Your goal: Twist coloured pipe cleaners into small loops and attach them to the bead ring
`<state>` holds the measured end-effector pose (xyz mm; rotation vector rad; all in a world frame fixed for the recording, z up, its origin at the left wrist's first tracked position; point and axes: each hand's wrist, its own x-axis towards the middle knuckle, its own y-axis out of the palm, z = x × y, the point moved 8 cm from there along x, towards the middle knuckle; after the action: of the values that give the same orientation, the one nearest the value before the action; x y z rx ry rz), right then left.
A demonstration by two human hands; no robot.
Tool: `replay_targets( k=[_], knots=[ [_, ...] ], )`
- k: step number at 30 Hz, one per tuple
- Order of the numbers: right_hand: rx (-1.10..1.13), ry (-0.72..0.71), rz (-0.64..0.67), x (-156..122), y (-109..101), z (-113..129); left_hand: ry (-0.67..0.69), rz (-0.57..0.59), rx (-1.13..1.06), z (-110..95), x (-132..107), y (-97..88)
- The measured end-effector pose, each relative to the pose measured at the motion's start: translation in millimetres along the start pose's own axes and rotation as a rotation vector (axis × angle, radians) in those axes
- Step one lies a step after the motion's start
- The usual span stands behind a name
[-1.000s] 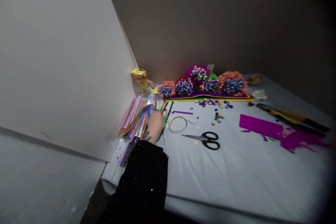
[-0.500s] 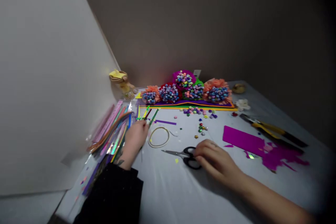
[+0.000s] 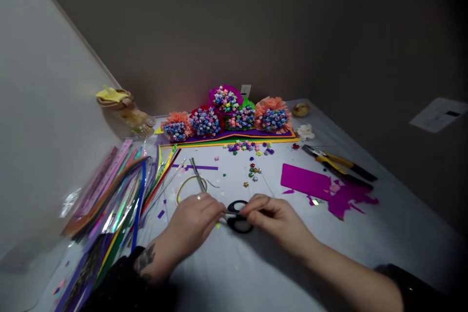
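Note:
My left hand (image 3: 197, 219) is closed around a thin green paper strip (image 3: 198, 175), whose long end sticks out behind the fingers toward the back of the table. The thumb and fingers of my right hand (image 3: 276, 219) are pinched together at the black handles of a pair of scissors (image 3: 239, 225). A thin narrow edge runs between both sets of fingertips, over the handles; whether my right fingers grip it or a handle is hidden. The scissor blades are covered by my left hand. Partly behind that hand lies a pale yellow ring (image 3: 179, 192).
Paper and foil strips (image 3: 117, 204) lie at left. Star-covered paper flowers (image 3: 204, 122) stand at the back beside a foot-shaped figure (image 3: 127, 109). Loose folded stars (image 3: 252, 146) are scattered mid-table. Magenta crepe paper (image 3: 307, 180) and yellow-black pliers (image 3: 336, 163) lie at right.
The view has turned right. My left hand has come from the strips at the left to the scissors, bringing the green strip. My right hand has stayed by the handles.

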<state>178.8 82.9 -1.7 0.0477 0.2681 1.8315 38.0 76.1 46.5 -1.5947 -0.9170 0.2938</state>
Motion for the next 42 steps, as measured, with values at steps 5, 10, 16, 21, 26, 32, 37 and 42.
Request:
replay_targets(
  k=[5,10,16,21,26,32,37,42],
  knots=[
    [0.090,-0.013,-0.371,6.2,-58.6,8.8,-0.184,-0.090,0.206,46.8,-6.2,-31.9],
    [0.341,-0.110,-0.525,10.6,-89.8,20.7,-0.466,-0.068,0.548,94.8,-23.5,-54.4],
    [0.346,-0.027,-0.414,13.0,-70.6,10.4,-0.591,-0.107,0.617,99.5,-27.7,-60.2],
    [0.168,-0.043,-0.141,9.3,-38.3,13.9,-0.219,-0.313,0.087,28.1,-8.6,-37.5],
    [0.046,-0.001,0.193,-1.8,3.9,14.2,0.088,-0.157,-0.152,-39.6,-3.1,-7.2],
    [-0.088,-0.004,-0.029,4.2,-19.2,13.4,-0.017,-0.214,-0.086,-24.1,-2.6,-20.4],
    [-0.692,-0.285,-0.162,5.9,-36.3,36.6,-0.104,-0.247,0.197,-2.4,-1.9,-26.6],
    [-1.179,-0.355,-0.158,6.3,-26.6,26.5,-0.069,-0.319,0.271,-9.2,-7.2,-26.2]
  ],
)
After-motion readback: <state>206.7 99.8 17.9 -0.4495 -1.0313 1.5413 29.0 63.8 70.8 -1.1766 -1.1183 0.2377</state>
